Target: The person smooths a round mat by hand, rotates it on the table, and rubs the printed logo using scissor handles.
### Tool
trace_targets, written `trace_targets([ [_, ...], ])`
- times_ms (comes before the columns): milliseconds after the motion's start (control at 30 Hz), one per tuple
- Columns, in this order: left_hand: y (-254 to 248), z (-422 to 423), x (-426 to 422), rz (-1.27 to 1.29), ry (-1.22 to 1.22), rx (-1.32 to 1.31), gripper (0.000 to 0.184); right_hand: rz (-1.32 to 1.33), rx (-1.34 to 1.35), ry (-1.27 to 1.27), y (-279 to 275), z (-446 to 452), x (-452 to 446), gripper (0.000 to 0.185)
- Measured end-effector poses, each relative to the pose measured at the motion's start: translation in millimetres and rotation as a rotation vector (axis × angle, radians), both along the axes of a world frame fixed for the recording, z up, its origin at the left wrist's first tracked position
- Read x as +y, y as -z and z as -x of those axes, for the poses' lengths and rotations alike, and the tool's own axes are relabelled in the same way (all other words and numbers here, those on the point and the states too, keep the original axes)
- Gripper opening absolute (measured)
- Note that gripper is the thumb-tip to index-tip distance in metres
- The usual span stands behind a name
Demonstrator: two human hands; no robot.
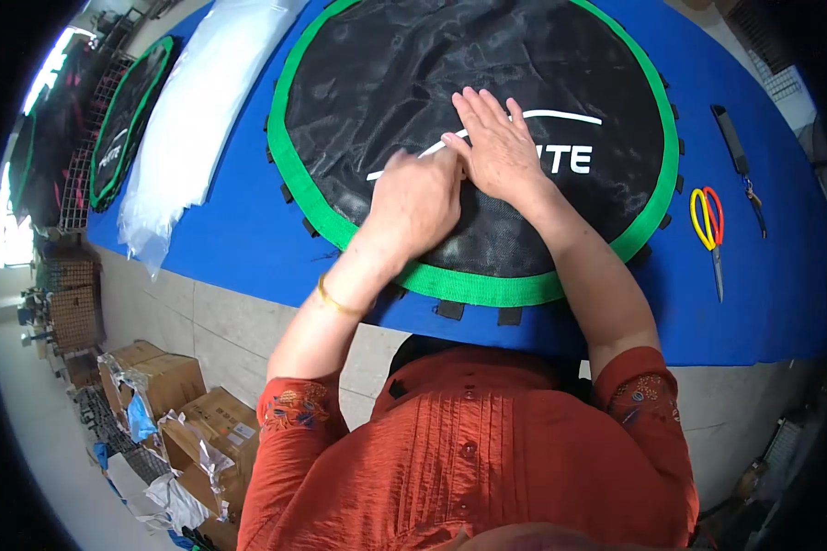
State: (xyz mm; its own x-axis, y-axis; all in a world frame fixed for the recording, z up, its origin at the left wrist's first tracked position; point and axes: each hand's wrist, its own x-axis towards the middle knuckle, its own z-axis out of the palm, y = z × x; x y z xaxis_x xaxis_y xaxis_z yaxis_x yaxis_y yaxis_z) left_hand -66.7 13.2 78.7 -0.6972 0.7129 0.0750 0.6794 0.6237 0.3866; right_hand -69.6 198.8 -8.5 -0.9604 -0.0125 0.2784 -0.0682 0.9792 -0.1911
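A round black trampoline mat (368, 83) with green edging and black tabs lies on the blue table. A white curved line and white letters, "ITE" at their end, are printed on it. My right hand (501, 151) rests flat on the print with its fingers stretched out, covering some letters. Close against its thumb, my left hand (415, 204) is closed, its fingers curled down on the mat over the left part of the print. Its fingertips are slightly blurred, and whatever they pinch is hidden.
Scissors (710, 225) with red and yellow handles and a black-handled cutter (731, 138) lie on the blue tabletop (772, 294) at right. Clear plastic sheets (193, 110) lie at left, beside another green-edged mat (124, 129). Cardboard boxes (207, 422) stand on the floor.
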Motion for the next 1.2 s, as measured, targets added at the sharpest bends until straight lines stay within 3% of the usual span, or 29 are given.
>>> trace_targets([
  [67, 25.4, 40.5, 17.7, -0.300, 0.016, 0.214, 0.012, -0.039, 0.021, -0.021, 2.0, -1.1, 4.1, 0.070],
  [133, 23.1, 68.4, 34.8, -0.237, -0.043, 0.068, 0.024, -0.022, -0.025, 0.013, -1.0, 0.4, 0.7, 0.070],
  [233, 58.7, 98.9, 48.2, -0.262, -0.090, 0.265, 0.045, -0.007, 0.029, 0.014, -2.2, 0.7, 0.0, 0.068],
  [367, 87.5, 111.4, 38.6, -0.121, -0.051, 0.189, 0.065, 0.032, 0.102, -0.030, -7.0, -3.9, 1.6, 0.067],
  [733, 88.0, 115.2, 28.7, 0.001, -0.235, 0.214, 0.077, 0.025, 0.133, -0.095, -8.0, 24.4, 21.9, 0.058],
  [1000, 76.6, 110.2, 31.1, 0.037, -0.245, 0.177, 0.091, 0.011, -0.024, 0.043, -2.8, 108.2, 41.4, 0.067],
  [1200, 82.0, 110.7, 31.3, 0.001, -0.245, 0.228, 0.091, 0.004, -0.060, 0.157, -7.2, 141.9, 43.8, 0.075],
])
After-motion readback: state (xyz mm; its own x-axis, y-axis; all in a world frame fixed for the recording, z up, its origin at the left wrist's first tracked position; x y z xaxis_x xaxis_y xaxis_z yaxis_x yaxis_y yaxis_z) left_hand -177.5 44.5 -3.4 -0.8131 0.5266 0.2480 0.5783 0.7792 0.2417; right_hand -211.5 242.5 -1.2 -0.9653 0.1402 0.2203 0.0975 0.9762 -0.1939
